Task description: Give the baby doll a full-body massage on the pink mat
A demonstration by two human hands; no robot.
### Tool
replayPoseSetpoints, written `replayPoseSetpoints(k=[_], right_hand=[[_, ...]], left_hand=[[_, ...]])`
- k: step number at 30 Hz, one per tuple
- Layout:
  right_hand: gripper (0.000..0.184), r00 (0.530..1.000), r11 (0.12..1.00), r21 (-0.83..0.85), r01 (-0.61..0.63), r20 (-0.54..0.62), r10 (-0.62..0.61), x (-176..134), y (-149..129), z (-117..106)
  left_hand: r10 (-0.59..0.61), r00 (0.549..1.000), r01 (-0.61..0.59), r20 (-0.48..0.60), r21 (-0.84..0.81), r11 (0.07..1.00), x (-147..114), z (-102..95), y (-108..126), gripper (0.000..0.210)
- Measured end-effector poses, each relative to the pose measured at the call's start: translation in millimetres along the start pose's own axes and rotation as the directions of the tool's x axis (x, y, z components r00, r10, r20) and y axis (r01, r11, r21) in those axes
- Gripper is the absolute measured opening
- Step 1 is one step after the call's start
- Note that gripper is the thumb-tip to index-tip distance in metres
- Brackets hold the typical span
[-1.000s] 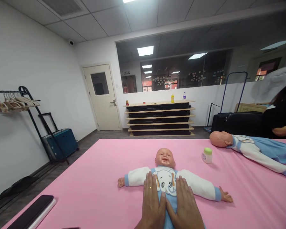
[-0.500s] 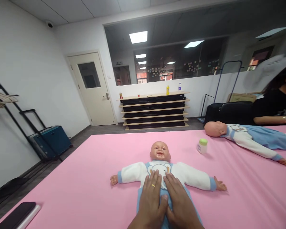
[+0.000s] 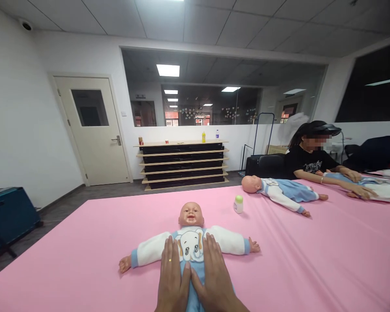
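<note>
A baby doll (image 3: 190,215) lies on its back on the pink-covered table (image 3: 110,221), arms spread wide. It wears a white and blue outfit with an elephant face on the chest. My left hand (image 3: 173,275), with a ring on one finger, rests flat on the left side of the doll's torso. On the other side of the torso my right hand (image 3: 213,273) lies flat too, fingers stretched out. The thumbs come close together over the blue cloth. Beyond the doll's arm stands a small white jar (image 3: 238,205) with a green lid.
A second doll (image 3: 287,190) lies at the far right of the table. Behind it a person (image 3: 307,160) in black handles a further doll (image 3: 386,187). A low shelf (image 3: 183,164) holding bottles stands by the wall, and a blue suitcase (image 3: 11,216) is at left.
My hands have moved apart toward the sides of the doll's torso, uncovering the elephant face. The view has swung right and up, bringing the person in black further in.
</note>
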State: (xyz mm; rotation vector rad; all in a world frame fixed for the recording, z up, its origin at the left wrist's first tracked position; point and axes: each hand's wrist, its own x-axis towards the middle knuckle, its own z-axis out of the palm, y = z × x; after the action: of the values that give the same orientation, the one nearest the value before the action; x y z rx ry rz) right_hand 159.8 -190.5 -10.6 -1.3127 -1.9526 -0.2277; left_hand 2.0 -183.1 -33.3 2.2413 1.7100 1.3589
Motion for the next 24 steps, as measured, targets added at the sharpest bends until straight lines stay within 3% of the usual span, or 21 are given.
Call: replayPoseSetpoints(k=[3, 5, 9, 13, 18, 21, 23, 24], right_hand=[[0.067, 0.958, 0.957, 0.055, 0.284, -0.042, -0.282, -0.2, 1.1, -6.9], [0.063, 0.933, 0.928, 0.110, 0.357, -0.001, -0.359, 0.3, 2.6, -9.2], [0.060, 0.962, 0.968, 0.143, 0.206, 0.149, -0.227, 0.9, 4.3, -6.3], [0.062, 0.974, 0.991, 0.129, 0.031, 0.220, -0.060, 3.2, 3.0, -1.9], [0.065, 0.949, 0.976, 0.132, -0.175, 0.286, 0.132, 6.4, 0.0, -4.4], [0.079, 0.937, 0.959, 0.100, -0.265, 0.264, 0.231, 2.7, -2.7, -7.1], [0.086, 0.961, 0.975, 0.080, -0.208, 0.201, 0.189, -0.3, -2.9, -6.6], [0.085, 0.981, 0.990, 0.079, -0.119, 0.166, 0.104, -1.2, -2.0, -5.3]], left_hand=[[0.280, 0.960, -0.280, 0.004, -0.004, 0.960, -0.1, -8.7, 4.3, 0.067], [0.333, 0.942, -0.334, 0.047, 0.000, 0.943, 0.8, -10.2, 5.8, 0.069], [0.218, 0.968, -0.228, 0.122, 0.071, 0.971, 1.2, -2.8, 4.2, 0.066], [0.084, 0.969, -0.104, 0.231, 0.076, 0.992, 2.5, 4.1, 2.2, 0.058], [-0.159, 0.965, 0.158, 0.208, 0.023, 0.987, 3.7, 8.5, -2.8, 0.060], [-0.119, 0.990, 0.121, 0.077, -0.011, 0.993, 1.0, 6.6, -4.2, 0.064], [-0.010, 1.000, 0.010, -0.003, -0.058, 0.998, -0.2, 4.4, -2.8, 0.069], [0.042, 0.999, -0.043, -0.017, -0.095, 0.995, -0.3, 3.7, -2.1, 0.069]])
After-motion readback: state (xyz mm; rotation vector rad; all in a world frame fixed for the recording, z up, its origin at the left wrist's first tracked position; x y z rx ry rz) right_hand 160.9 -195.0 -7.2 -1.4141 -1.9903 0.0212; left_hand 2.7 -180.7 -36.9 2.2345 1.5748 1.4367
